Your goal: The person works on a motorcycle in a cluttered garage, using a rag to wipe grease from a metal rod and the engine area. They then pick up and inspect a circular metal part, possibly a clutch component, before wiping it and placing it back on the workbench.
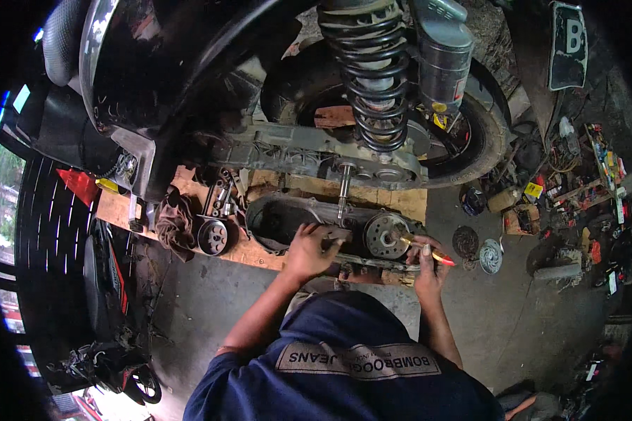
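Note:
My right hand [427,265] is closed around a small brush [439,257] with a yellowish, red-tipped handle. The brush's other end points at a round metal clutch drum [386,236] with holes in its face. This drum sits at the right end of a long dark engine casing [282,205], whose left part is a hollow recess. Over the casing's middle, my left hand [312,252] has its fingers curled near a dark part; what they grip is hard to make out. A metal shaft [345,184] stands out from the motorcycle's engine just beyond.
Wooden boards [260,260] lie under the casing. A dark rag [175,223], a round pulley [213,236] and several wrenches [222,196] lie to the left. Overhead hang a coil spring shock absorber [372,77] and a tyre [495,144]. Round metal discs [491,257] are on the floor at right.

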Demonstrator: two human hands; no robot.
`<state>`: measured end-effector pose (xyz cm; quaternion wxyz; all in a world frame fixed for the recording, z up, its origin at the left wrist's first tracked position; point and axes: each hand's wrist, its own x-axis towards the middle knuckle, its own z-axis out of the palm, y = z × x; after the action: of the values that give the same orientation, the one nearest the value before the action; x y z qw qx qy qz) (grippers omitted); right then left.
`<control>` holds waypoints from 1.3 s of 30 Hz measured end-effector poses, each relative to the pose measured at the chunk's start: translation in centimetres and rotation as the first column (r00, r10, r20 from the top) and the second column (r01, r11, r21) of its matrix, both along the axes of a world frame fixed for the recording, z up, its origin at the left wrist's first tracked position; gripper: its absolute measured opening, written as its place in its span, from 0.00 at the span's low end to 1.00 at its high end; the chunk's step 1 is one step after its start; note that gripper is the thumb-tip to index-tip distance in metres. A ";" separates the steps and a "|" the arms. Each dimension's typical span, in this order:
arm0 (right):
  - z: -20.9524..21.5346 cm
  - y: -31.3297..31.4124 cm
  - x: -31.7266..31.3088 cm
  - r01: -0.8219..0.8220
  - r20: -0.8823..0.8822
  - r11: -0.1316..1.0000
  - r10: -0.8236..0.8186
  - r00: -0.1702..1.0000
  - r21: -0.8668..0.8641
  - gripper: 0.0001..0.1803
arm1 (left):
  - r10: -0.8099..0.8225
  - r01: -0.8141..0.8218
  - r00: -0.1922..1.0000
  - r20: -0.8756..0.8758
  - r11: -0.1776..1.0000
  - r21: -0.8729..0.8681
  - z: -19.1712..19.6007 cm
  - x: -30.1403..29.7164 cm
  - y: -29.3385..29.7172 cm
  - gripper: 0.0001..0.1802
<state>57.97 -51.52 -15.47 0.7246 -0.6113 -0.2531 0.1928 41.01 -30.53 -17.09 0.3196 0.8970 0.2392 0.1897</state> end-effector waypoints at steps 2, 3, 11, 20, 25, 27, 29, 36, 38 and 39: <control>0.2 0.9 -0.2 -0.020 -0.008 0.999 0.020 1.000 0.049 0.19 | 0.081 -0.081 0.997 -0.016 0.996 -0.029 0.7 -1.4 0.5 0.15; 0.8 1.7 -0.4 -0.016 0.074 0.999 0.012 0.997 0.051 0.18 | 0.123 -0.124 0.992 -0.027 0.991 -0.046 0.8 -2.3 0.7 0.14; 3.1 9.5 0.0 0.194 0.743 0.980 -0.107 0.661 -0.031 0.10 | 0.226 -0.230 0.973 -0.051 0.969 -0.090 1.3 -8.8 2.6 0.13; -1.9 11.1 -2.2 0.536 0.584 0.837 -0.491 0.647 0.110 0.10 | 0.368 -0.360 0.930 0.010 0.916 -0.177 -1.0 -17.6 5.8 0.12; -4.1 12.7 -6.0 0.189 0.363 0.981 -0.164 0.917 -0.033 0.08 | 0.332 -0.321 0.943 0.009 0.917 -0.238 -0.4 -17.4 6.6 0.12; -2.3 12.2 -5.5 0.403 0.459 0.901 -0.429 0.778 0.159 0.07 | 0.314 -0.301 0.949 0.040 0.934 -0.193 -0.2 -17.2 6.9 0.13; -2.8 13.1 -4.7 0.506 0.306 0.856 -0.512 0.803 0.104 0.09 | 0.281 -0.269 0.958 0.059 0.951 -0.153 0.0 -17.1 7.0 0.13; -3.9 15.8 -9.1 0.232 0.506 0.966 -0.143 0.850 -0.116 0.11 | 0.172 -0.160 0.984 0.041 0.967 -0.198 0.6 -16.5 7.5 0.13; -3.0 16.3 -10.1 0.440 0.656 0.892 -0.272 0.704 -0.103 0.12 | 0.168 -0.156 0.984 0.060 0.972 -0.178 1.6 -16.9 7.5 0.13; -2.9 16.7 -10.7 0.429 0.666 0.896 -0.249 0.704 -0.119 0.12 | 0.163 -0.151 0.985 0.054 0.973 -0.177 1.5 -17.0 7.4 0.13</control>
<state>47.23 -34.79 -18.38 0.5304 -0.7670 -0.3364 -0.1308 23.98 -23.11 -15.58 0.3879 0.8373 0.3137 0.2236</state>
